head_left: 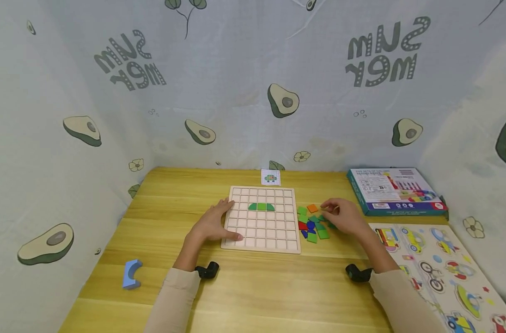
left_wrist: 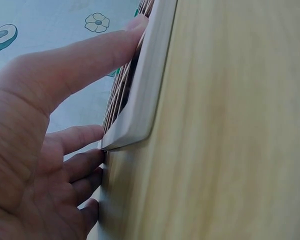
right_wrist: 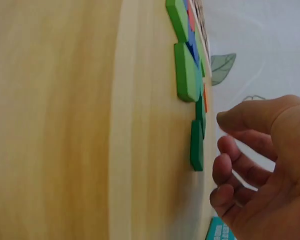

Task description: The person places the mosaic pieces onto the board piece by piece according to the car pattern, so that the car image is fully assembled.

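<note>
A wooden grid board (head_left: 273,233) lies on the table with a row of green tiles (head_left: 261,206), a light square between two dark rounded ones, in its upper part. My left hand (head_left: 214,221) rests at the board's left side, thumb over the lower corner and fingers along the edge. In the left wrist view the thumb (left_wrist: 85,65) reaches over the board's rim. My right hand (head_left: 343,216) hovers beside the loose coloured tiles (head_left: 312,237), its fingers loosely bent with nothing visible between them. A dark green tile (right_wrist: 197,145) lies just in front of its fingertips.
Behind the board lies a small card (head_left: 271,177) with a turtle-like pattern. A blue arch block (head_left: 131,274) sits at the left. At the right are a boxed set (head_left: 396,192) and a picture puzzle board (head_left: 440,273). Printed cloth (head_left: 244,83) hangs behind the table.
</note>
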`<state>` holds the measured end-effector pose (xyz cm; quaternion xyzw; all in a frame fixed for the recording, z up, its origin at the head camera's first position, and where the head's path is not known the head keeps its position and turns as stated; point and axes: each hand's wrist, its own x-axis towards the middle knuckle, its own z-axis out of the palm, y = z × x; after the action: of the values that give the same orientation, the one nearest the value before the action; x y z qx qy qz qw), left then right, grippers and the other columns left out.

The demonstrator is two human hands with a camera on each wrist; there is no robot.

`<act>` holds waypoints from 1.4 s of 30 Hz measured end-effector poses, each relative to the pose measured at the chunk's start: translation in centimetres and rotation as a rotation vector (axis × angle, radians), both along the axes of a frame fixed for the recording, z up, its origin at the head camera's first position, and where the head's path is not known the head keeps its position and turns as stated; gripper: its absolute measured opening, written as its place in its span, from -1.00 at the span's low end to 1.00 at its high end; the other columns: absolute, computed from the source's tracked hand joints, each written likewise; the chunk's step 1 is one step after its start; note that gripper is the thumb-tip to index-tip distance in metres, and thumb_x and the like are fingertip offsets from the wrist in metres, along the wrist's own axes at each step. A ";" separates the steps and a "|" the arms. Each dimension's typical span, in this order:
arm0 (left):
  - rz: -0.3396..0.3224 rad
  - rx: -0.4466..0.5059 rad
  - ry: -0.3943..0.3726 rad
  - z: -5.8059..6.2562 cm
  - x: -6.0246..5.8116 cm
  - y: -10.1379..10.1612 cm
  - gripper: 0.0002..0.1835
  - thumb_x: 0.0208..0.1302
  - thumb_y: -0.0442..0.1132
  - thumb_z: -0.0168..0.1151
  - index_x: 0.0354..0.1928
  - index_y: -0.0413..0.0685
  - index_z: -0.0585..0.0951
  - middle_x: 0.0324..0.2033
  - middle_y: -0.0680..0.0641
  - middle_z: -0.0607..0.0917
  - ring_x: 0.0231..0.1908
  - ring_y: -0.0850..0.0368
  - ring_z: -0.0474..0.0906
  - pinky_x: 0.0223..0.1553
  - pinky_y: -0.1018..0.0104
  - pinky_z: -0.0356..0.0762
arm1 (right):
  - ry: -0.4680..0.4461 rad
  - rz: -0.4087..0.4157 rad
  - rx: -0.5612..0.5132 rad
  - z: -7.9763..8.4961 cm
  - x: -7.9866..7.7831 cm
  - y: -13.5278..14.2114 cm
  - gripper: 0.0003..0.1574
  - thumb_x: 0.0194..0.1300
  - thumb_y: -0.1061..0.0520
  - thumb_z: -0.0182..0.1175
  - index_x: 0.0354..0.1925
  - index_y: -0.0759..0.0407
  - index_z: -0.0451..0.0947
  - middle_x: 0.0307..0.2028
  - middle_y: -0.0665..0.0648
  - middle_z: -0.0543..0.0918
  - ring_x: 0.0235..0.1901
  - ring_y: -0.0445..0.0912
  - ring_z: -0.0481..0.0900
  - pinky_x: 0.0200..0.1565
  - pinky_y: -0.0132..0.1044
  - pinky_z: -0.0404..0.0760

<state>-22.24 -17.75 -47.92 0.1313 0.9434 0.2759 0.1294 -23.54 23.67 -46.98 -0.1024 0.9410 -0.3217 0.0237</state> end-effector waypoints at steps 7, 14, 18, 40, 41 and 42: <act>-0.004 -0.001 0.007 0.0 0.0 0.0 0.28 -0.09 0.27 0.62 0.62 -0.03 0.18 0.64 -0.13 0.05 0.65 -0.10 -0.11 0.64 -0.08 -0.13 | -0.035 0.085 0.011 -0.1 0.1 0.3 -0.66 0.27 0.27 0.31 0.03 0.29 0.69 -0.11 0.21 0.74 -0.30 -0.06 0.48 -0.24 -0.28 0.52; -0.013 -0.008 0.020 -0.2 0.0 -0.1 0.28 -0.08 0.28 0.61 0.62 -0.04 0.17 0.64 -0.13 0.05 0.65 -0.09 -0.10 0.64 -0.07 -0.12 | -0.049 0.058 0.018 -0.3 0.1 0.3 -0.70 0.37 0.19 0.31 0.02 0.31 0.68 -0.20 0.17 0.71 -0.28 -0.07 0.50 -0.22 -0.29 0.51; -0.013 -0.016 0.015 -0.5 0.0 -0.2 0.28 -0.08 0.29 0.60 0.63 -0.01 0.16 0.65 -0.10 0.02 0.65 -0.06 -0.12 0.65 -0.04 -0.14 | -0.051 0.024 0.010 -0.2 0.1 0.2 -0.68 0.38 0.10 0.34 -0.03 0.31 0.66 -0.25 0.16 0.67 -0.33 -0.07 0.49 -0.27 -0.30 0.50; -0.023 0.002 0.020 -0.4 -0.1 -0.2 0.27 -0.06 0.28 0.60 0.62 -0.04 0.16 0.65 -0.12 0.02 0.65 -0.09 -0.11 0.64 -0.07 -0.13 | -0.027 0.081 0.020 -0.7 -0.3 0.6 -0.72 0.38 0.22 0.29 0.03 0.25 0.68 -0.19 0.17 0.67 -0.31 -0.06 0.46 -0.25 -0.28 0.50; -0.023 0.000 0.020 -0.4 -0.1 -0.2 0.27 -0.06 0.28 0.60 0.63 -0.03 0.16 0.65 -0.12 0.02 0.65 -0.08 -0.11 0.64 -0.06 -0.14 | -0.021 0.090 0.024 -0.7 -0.2 0.6 -0.72 0.37 0.23 0.29 0.03 0.24 0.69 -0.19 0.17 0.66 -0.30 -0.06 0.46 -0.25 -0.29 0.50; -0.024 -0.004 0.019 -0.5 -0.1 -0.2 0.27 -0.06 0.28 0.60 0.63 -0.03 0.16 0.65 -0.11 0.01 0.65 -0.08 -0.12 0.64 -0.06 -0.14 | -0.018 0.098 0.030 -0.7 -0.2 0.5 -0.71 0.37 0.24 0.29 0.04 0.22 0.70 -0.19 0.16 0.65 -0.30 -0.06 0.46 -0.25 -0.29 0.50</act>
<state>-22.38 -17.96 -48.40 0.1448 0.9434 0.2712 0.1240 -23.77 24.22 -47.63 -0.1450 0.9393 -0.3069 0.0496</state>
